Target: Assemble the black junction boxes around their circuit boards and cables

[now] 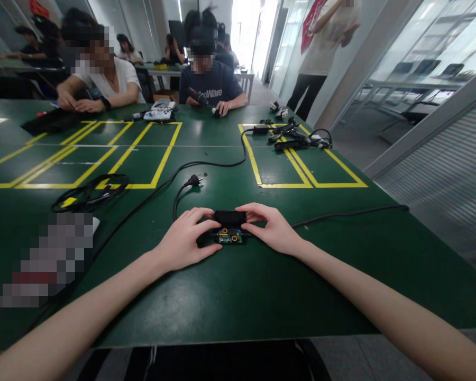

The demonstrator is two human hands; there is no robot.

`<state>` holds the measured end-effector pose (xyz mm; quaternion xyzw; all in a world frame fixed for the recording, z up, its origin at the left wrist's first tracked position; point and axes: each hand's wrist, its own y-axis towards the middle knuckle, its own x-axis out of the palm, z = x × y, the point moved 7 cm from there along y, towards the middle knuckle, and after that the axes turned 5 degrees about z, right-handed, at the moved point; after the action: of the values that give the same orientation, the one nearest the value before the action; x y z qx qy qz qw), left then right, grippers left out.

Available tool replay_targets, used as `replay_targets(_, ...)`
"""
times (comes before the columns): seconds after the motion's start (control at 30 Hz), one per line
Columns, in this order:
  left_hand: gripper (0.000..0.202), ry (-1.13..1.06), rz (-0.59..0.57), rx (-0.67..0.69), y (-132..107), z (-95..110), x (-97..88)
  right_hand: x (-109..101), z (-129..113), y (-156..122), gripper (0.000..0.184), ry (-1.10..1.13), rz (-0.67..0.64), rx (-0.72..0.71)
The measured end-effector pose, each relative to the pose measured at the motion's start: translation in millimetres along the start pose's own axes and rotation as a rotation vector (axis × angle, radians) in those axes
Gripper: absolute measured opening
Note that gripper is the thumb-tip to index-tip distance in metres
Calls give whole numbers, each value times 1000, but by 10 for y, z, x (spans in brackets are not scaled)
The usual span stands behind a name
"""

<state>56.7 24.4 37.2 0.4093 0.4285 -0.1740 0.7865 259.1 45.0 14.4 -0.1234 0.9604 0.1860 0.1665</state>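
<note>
In the head view, an opened power adapter lies in front of me on the green table, its circuit board [230,236] with copper coils and coloured parts bare. Just behind the board stands the black adapter cover [230,218]. My left hand [190,238] grips the cover's left end, its thumb down by the near edge of the board. At the other end, my right hand [272,228] pinches the cover between thumb and fingers. A power plug [194,181] lies beyond my left hand on a black cable. Another black cable [349,213] runs off to the right.
A coiled black cable [91,193] and a pixelated pale object [51,262] lie at left. Yellow tape [285,186] marks the table [206,307]. Several adapters and cables [297,138] are heaped at back right. Two people [212,84] sit across the table.
</note>
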Motion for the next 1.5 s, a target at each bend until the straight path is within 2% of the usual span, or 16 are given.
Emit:
replay_targets(0.23,40,31,-8,-23,9,-12,8,-6,-19,3,35,21,12,4)
replay_targets(0.83,37,0,20,79,-23,39,1,2,-35,5,33,8,20,-13)
replay_targets(1.27,33,-8,-16,50,-6,51,3,3,-46,14,30,11,20,-2)
replay_targets(1.4,32,-8,-18,43,5,68,-10,-11,-82,19,24,-5,-1,-2)
replay_targets(1.5,31,-3,-16,41,10,78,-16,-37,-89,28,27,-39,-1,-4)
